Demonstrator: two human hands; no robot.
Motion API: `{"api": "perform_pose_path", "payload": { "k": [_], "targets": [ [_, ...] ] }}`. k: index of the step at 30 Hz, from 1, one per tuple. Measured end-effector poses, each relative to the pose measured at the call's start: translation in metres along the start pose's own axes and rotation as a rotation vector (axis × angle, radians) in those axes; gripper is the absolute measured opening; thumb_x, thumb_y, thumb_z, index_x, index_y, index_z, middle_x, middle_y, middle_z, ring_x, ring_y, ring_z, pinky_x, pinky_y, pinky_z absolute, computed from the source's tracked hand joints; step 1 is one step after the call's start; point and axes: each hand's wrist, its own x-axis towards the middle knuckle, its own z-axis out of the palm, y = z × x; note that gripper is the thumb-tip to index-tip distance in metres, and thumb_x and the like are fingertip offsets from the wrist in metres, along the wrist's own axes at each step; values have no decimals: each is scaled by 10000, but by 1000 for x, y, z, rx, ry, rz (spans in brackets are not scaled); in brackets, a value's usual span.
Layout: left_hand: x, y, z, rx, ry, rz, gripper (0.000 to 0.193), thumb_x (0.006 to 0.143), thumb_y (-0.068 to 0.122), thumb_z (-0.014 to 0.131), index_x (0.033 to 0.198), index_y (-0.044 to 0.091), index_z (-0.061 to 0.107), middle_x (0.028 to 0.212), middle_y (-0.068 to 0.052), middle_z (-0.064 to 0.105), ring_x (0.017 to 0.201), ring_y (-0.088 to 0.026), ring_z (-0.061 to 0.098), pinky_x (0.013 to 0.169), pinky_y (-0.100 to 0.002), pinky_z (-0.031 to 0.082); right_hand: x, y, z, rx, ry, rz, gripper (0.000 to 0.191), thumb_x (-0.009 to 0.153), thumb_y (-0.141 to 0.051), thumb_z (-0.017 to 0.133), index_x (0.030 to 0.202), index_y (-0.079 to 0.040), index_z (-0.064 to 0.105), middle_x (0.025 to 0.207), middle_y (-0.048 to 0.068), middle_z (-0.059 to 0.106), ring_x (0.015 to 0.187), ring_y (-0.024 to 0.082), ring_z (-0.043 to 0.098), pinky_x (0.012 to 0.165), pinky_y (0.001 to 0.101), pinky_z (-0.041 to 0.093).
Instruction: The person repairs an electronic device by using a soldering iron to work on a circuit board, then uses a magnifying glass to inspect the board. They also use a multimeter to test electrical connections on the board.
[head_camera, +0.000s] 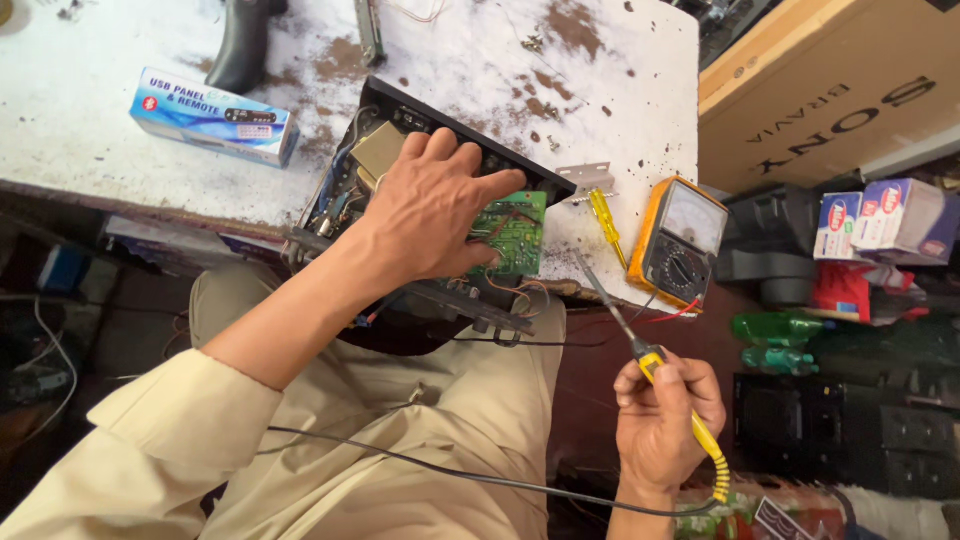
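Paint is flaking off the white, rust-spotted metal tabletop (120, 150), which is bearing an opened black sheet-metal electronics chassis (400, 105) hanging partly over its near edge, above the person's lap. Inside the chassis, a green rectangular circuit board (520, 235) with fine traces is lying flat, with a tan block-shaped component (378, 150) and thin red and blue wires beside it. The left hand (435, 215) is resting palm down across the chassis, fingers spread and slightly curled, fingertips pressing on the black rear wall and thumb touching the green board; it is bracing rather than gripping anything. The right hand (660, 415) is closed in a pen-like pinch around a yellow-handled soldering iron with a slim metal shaft (640, 350); its tip is pointing up toward the board's right edge, just short of it as far as can be told, and a yellow coiled sleeve and dark cable are trailing from the handle across the beige trousers. Just right of the chassis, a small yellow-handled screwdriver (603, 222) and a bent bright metal bracket (585, 180) are lying on the table, beside an orange-cased analogue multimeter with a round dial (680, 245). A blue-and-white cardboard box (213, 117) is sitting well apart at the table's left.
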Motion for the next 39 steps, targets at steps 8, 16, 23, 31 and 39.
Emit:
{"api": "perform_pose_path", "payload": {
  "k": [8, 16, 23, 31, 39],
  "targets": [
    [2, -6, 11, 57, 52, 0, 401, 803, 404, 799, 1148, 202, 768, 880, -83, 646, 906, -286, 591, 827, -433, 423, 3, 23, 0, -172, -11, 26, 101, 1005, -79, 644, 1063, 3, 656, 860, 145, 715, 663, 177, 664, 548, 272, 519],
    [1, 0, 12, 69, 81, -33, 435, 767, 394, 795, 1156, 198, 775, 889, -87, 627, 935, -290, 580, 832, -432, 413, 22, 31, -2, -154, -86, 104, 130, 994, -129, 661, 985, 1, 657, 787, 139, 707, 585, 152, 624, 496, 238, 467],
    [0, 0, 13, 58, 59, -27, 466, 797, 405, 786, 1223, 217, 763, 885, -78, 603, 921, -278, 566, 841, -438, 400, 37, 42, 2, -83, -95, 205, 155, 975, -142, 682, 889, -29, 619, 742, 127, 700, 539, 140, 617, 454, 235, 453],
    [-1, -1, 14, 36, 59, -29, 444, 809, 398, 784, 1215, 219, 764, 898, -64, 606, 921, -271, 566, 840, -432, 395, 43, 44, 5, -69, -171, 198, 137, 984, -132, 671, 901, -30, 632, 753, 117, 704, 557, 123, 618, 465, 228, 458],
    [-1, -1, 14, 31, 63, -27, 432, 816, 392, 785, 1211, 219, 764, 919, -63, 617, 924, -271, 569, 852, -433, 401, 40, 47, 3, -79, -202, 164, 91, 995, -99, 667, 949, -23, 648, 786, 114, 716, 584, 116, 631, 486, 220, 471]
  ]
}}
